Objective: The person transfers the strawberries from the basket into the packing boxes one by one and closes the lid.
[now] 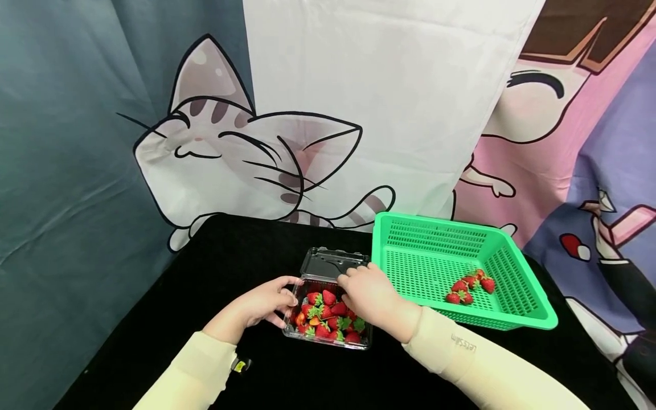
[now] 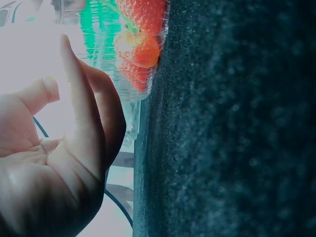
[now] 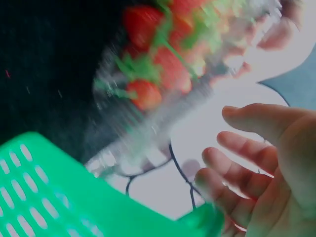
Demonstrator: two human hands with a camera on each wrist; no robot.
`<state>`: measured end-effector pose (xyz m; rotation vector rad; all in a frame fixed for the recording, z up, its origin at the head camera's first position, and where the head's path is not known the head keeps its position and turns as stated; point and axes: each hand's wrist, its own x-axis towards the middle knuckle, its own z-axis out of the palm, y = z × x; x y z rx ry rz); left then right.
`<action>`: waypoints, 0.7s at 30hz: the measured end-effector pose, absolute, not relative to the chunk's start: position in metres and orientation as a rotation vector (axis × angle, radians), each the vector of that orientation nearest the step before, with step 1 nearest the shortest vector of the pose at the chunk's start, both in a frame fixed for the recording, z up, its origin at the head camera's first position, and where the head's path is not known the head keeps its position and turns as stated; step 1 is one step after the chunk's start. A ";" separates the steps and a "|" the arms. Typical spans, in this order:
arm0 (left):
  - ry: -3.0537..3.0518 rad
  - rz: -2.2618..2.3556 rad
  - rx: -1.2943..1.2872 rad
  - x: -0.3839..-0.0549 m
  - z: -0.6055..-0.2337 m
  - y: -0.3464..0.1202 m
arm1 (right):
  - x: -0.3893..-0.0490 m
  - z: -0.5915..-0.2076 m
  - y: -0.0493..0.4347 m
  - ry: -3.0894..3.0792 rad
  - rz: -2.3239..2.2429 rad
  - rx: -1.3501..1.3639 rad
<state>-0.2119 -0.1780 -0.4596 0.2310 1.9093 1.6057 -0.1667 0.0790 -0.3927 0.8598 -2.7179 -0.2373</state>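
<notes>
At the left side of a clear box (image 1: 328,343), the left hand (image 1: 263,302) has a loose grip, its fingers spread and slightly bent, with the fingertips at the rim; whether they pinch it, I cannot tell. Over the box's far right corner, the right hand (image 1: 371,296) has a relaxed, parted grip, and the right wrist view shows nothing between its thumb and fingers. Strawberries (image 1: 325,312) with green leaves fill the box, which sits on a black-covered table (image 1: 359,381). Its lid (image 1: 328,263) lies folded back on the side away from the person. Just to the right, a green basket (image 1: 531,282) holds a small cluster of strawberries toward its right end. Cream sleeves (image 1: 195,370) cover both forearms. Behind the table hangs a printed cloth (image 1: 389,85) with a cartoon cat.
</notes>
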 end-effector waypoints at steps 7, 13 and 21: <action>1.919 1.601 0.228 -0.210 -0.459 -0.178 | -0.180 -0.355 0.098 -2.818 0.062 0.730; 1.925 1.598 0.218 -0.210 -0.459 -0.178 | -0.198 -0.316 0.134 -3.009 0.197 0.473; 1.913 1.598 0.225 -0.211 -0.459 -0.178 | -0.220 -0.289 0.199 -3.077 0.323 0.181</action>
